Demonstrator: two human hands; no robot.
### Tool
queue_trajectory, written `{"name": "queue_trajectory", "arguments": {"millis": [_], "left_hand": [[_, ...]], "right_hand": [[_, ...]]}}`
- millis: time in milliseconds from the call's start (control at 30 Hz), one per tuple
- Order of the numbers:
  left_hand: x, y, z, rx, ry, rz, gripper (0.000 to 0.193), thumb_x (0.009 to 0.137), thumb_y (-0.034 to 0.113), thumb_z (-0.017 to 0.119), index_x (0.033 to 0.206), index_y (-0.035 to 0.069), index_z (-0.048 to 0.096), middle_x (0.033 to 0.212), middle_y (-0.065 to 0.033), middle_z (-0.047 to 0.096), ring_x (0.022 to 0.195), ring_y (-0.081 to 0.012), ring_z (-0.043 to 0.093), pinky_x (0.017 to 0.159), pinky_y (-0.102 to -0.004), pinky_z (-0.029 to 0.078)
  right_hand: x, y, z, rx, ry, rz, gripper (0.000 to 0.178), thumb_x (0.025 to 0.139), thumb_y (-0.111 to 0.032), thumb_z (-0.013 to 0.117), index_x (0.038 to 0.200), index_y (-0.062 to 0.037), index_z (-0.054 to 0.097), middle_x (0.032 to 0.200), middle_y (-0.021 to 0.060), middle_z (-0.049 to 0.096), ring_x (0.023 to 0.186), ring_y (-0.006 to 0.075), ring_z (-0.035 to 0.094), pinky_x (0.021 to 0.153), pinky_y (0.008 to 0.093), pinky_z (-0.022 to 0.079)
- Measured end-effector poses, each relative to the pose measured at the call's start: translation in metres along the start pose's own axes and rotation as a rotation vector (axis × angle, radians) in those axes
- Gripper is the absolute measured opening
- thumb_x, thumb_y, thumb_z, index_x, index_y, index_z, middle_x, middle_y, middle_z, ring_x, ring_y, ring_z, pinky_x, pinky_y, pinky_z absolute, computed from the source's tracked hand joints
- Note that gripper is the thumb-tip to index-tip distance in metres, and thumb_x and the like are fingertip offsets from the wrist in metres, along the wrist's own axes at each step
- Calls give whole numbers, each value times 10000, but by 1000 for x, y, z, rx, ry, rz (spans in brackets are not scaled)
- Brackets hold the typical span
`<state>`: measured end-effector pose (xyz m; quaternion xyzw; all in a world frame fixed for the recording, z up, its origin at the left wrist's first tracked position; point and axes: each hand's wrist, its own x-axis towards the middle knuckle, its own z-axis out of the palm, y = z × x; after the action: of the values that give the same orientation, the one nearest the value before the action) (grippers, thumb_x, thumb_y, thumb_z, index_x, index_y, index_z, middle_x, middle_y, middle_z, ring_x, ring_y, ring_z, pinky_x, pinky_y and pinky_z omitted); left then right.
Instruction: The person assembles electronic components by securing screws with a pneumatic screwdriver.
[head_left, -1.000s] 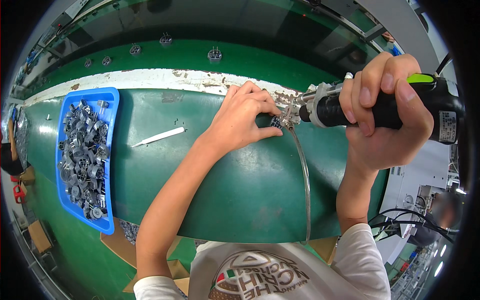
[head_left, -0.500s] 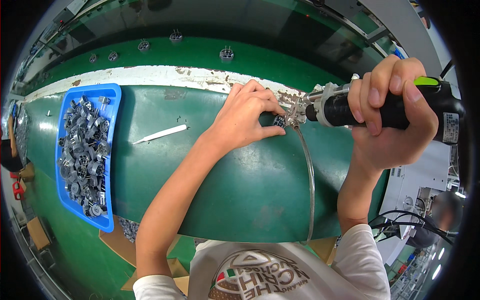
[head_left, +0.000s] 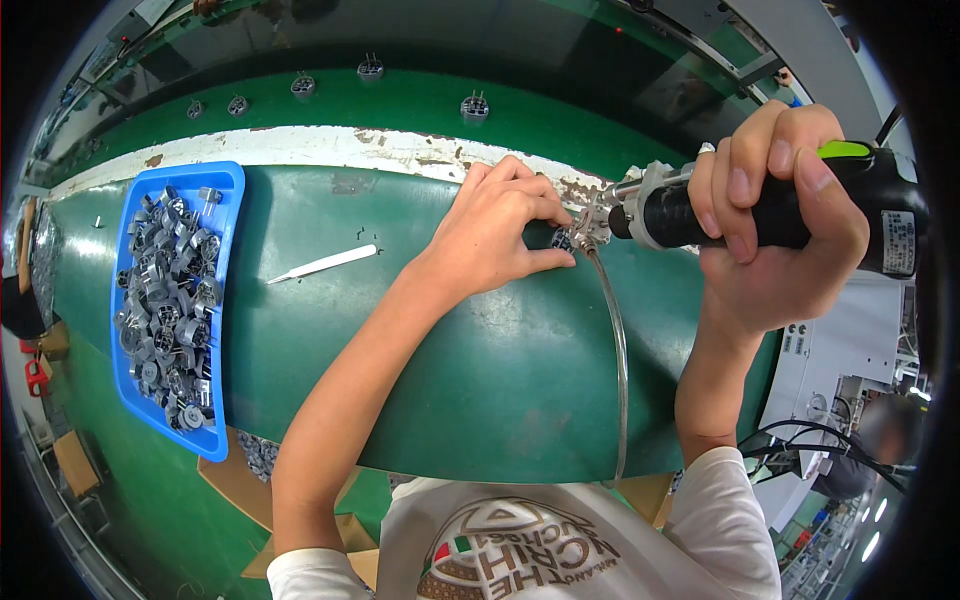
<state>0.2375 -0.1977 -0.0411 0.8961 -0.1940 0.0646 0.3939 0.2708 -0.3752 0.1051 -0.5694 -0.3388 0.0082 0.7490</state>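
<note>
My left hand [head_left: 500, 225] pinches a small round grey-black part [head_left: 562, 240] between thumb and fingers at the far side of the bench. My right hand [head_left: 785, 225] is wrapped round a black electric screwdriver [head_left: 672, 216] with a green lever on top. The driver lies nearly level, its metal nose [head_left: 594, 222] pointing left and meeting the part. A clear hose [head_left: 618, 350] runs from the nose toward the bench's near edge. The driver's tip is hidden, so its exact contact with the part cannot be seen.
A blue tray [head_left: 232, 200] piled with grey round parts stands at left. White pointed tweezers [head_left: 325, 262] lie near several tiny dark screws [head_left: 368, 236] on the green bench [head_left: 480, 400]. Beyond a chipped white ledge [head_left: 300, 145], spaced parts [head_left: 474, 106] sit on a green conveyor.
The parts on the conveyor have shifted right. Both my hands keep their grips and have barely moved.
</note>
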Motion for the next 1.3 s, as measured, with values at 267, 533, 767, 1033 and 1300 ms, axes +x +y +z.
{"name": "queue_trajectory", "arguments": {"millis": [267, 533, 767, 1033, 1300], "left_hand": [[1, 0, 3, -15, 36, 18, 345, 714, 297, 892, 956, 77, 783, 1013, 14, 699, 1029, -216, 537, 967, -378, 372], [2, 1, 2, 0, 33, -10, 415, 667, 326, 913, 932, 70, 722, 975, -12, 669, 1035, -235, 543, 956, -386, 391], [0, -5, 10, 64, 155, 57, 538, 588, 387, 935, 856, 75, 588, 924, -33, 619, 998, -278, 534, 902, -417, 425], [1, -6, 13, 53, 180, 74, 565, 570, 399, 936, 824, 73, 549, 890, -29, 596, 955, -278, 524, 875, -417, 426], [1, -5, 13, 56, 188, 81, 559, 577, 391, 933, 826, 71, 550, 892, -33, 597, 960, -283, 524, 870, -416, 425]], "right_hand": [[14, 8, 3, -18, -12, -26, 218, 977, -207, 449, 858, -25, 453, 696, 95, 508, 403, 62, 259, 465, 233, 356], [7, 4, 7, -58, 49, -57, 199, 978, -208, 459, 866, -44, 471, 707, 70, 490, 425, 75, 309, 496, 252, 373], [-6, -52, -33, 60, 66, -248, 152, 935, -194, 526, 918, -52, 476, 836, 65, 484, 459, 66, 388, 548, 247, 393], [-8, -25, -14, -33, -15, -35, 206, 957, -220, 456, 925, -19, 485, 795, 108, 485, 432, 76, 345, 510, 260, 395], [-8, -16, -8, 20, -30, 12, 205, 962, -225, 440, 915, -29, 479, 791, 113, 512, 412, 75, 327, 486, 260, 392]]}}
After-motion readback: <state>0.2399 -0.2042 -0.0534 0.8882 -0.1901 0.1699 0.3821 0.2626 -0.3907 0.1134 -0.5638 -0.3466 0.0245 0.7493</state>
